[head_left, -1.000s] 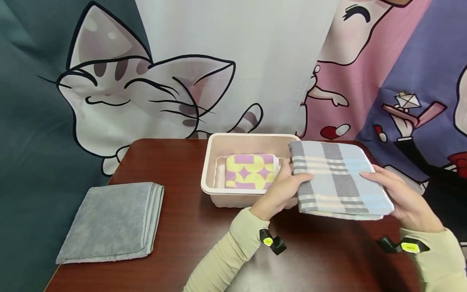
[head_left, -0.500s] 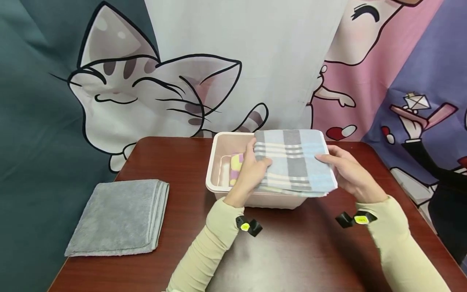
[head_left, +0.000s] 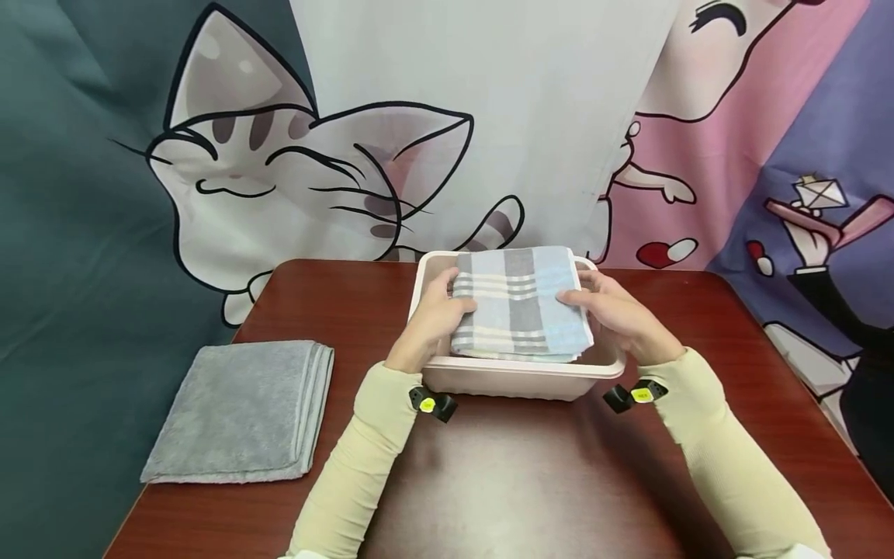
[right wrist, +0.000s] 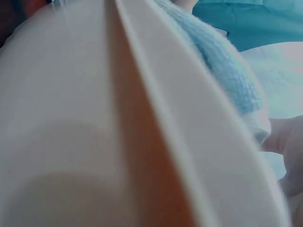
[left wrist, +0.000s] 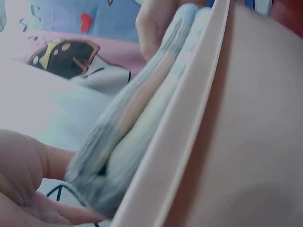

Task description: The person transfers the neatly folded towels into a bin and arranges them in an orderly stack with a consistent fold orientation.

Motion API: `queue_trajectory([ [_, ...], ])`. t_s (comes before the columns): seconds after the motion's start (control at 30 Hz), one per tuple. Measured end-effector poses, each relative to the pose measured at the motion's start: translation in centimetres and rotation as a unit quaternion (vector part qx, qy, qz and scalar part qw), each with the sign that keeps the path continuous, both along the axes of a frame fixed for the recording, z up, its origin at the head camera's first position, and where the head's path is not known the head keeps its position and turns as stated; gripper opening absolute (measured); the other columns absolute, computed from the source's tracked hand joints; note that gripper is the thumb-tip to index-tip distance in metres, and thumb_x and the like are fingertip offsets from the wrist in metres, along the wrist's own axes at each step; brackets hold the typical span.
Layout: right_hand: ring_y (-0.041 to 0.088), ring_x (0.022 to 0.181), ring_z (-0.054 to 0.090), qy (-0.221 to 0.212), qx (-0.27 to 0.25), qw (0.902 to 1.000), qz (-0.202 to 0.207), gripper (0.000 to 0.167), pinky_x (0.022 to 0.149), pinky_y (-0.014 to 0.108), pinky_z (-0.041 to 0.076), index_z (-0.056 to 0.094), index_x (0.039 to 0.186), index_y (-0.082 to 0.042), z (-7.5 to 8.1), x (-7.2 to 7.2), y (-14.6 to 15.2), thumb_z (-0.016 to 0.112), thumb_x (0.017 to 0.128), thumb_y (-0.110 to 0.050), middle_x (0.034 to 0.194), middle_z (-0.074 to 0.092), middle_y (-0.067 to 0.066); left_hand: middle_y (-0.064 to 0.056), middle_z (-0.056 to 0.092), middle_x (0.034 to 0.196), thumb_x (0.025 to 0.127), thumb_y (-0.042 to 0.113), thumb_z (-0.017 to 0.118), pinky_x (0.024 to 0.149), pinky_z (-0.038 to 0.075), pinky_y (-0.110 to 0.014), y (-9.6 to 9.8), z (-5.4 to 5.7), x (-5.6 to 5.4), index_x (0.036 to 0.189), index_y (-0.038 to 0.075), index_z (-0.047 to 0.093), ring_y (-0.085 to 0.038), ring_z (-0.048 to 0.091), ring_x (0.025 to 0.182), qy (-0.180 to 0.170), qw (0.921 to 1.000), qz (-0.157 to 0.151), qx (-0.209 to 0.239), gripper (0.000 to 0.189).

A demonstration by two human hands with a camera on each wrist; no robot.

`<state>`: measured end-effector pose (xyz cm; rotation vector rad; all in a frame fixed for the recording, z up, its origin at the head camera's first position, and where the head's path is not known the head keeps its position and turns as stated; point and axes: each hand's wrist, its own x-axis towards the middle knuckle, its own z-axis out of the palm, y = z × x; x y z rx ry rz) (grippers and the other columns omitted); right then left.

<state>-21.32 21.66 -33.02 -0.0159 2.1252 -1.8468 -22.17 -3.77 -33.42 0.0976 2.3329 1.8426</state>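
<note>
A folded plaid towel (head_left: 520,303) in grey, white and pale blue lies between my two hands, within the rim outline of a beige plastic basin (head_left: 517,380). My left hand (head_left: 433,318) grips the towel's left side, thumb on top. On the opposite side my right hand (head_left: 621,314) pinches the pale blue edge, its thumb also on top. The left wrist view shows the towel's folded layers (left wrist: 132,113) just above the basin rim (left wrist: 175,142). In the right wrist view the basin wall (right wrist: 61,118) fills much of the frame. The yellow and purple cloth inside the basin is hidden.
A folded grey towel (head_left: 244,411) lies on the brown table (head_left: 531,481) at the left. Behind the table hangs a curtain (head_left: 559,116) printed with a cartoon cat. The basin stands near the table's back edge.
Both hands have carried the plaid towel leftward from beside the basin's right end to over the basin. The towel now covers the yellow and purple cloth, which showed earlier.
</note>
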Motion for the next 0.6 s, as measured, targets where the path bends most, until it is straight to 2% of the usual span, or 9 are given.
queue_trajectory([
  [0.13,0.016,0.084,0.062,0.029,0.065,0.9974,0.003,0.063,0.071,0.032,0.053,0.017,0.14,-0.002,-0.4,0.1,-0.3,0.055,0.091,-0.015,0.115,0.048,0.02,-0.018,0.049,0.125,0.081,-0.004,0.054,0.091,0.044,-0.036,-0.5,-0.6,-0.2,0.138,-0.001,0.036,-0.026,0.051,0.109,0.003,0.9999,-0.015,-0.003,0.06],
  [0.23,0.021,0.091,0.059,0.054,0.108,0.9926,0.014,0.064,0.073,0.031,0.052,0.017,0.141,-0.003,-0.8,0.3,-0.5,0.055,0.091,-0.012,0.119,0.046,0.024,-0.018,0.05,0.125,0.079,-0.008,0.053,0.089,0.044,-0.035,-0.3,-1.1,-0.3,0.137,0.0,0.038,-0.025,0.051,0.108,0.002,0.9997,-0.018,-0.015,0.061],
  [0.4,0.03,0.103,0.053,0.072,0.146,0.986,0.033,0.065,0.08,0.034,0.05,0.017,0.142,-0.009,-1.2,0.5,-1.0,0.056,0.09,-0.011,0.123,0.046,0.023,-0.016,0.049,0.128,0.074,-0.013,0.053,0.09,0.042,-0.037,-0.3,-1.6,-0.3,0.136,0.004,0.042,-0.025,0.049,0.109,0.013,0.9991,-0.003,-0.04,0.065],
  [0.5,0.031,0.103,0.052,0.075,0.178,0.9802,0.042,0.064,0.079,0.035,0.049,0.019,0.141,-0.007,-1.2,0.6,-1.1,0.057,0.09,-0.014,0.12,0.045,0.023,-0.015,0.047,0.13,0.072,-0.014,0.053,0.091,0.04,-0.037,-0.3,-1.7,-0.3,0.136,0.005,0.043,-0.026,0.047,0.109,0.019,0.9983,0.006,-0.055,0.068],
  [0.6,0.033,0.101,0.052,0.077,0.185,0.9785,0.048,0.066,0.076,0.036,0.051,0.018,0.142,-0.005,-1.4,0.6,-1.2,0.058,0.089,-0.013,0.119,0.044,0.026,-0.014,0.046,0.133,0.069,-0.016,0.051,0.091,0.038,-0.036,-0.4,-1.9,-0.4,0.136,0.006,0.043,-0.025,0.044,0.11,0.021,0.9973,0.01,-0.07,0.071],
])
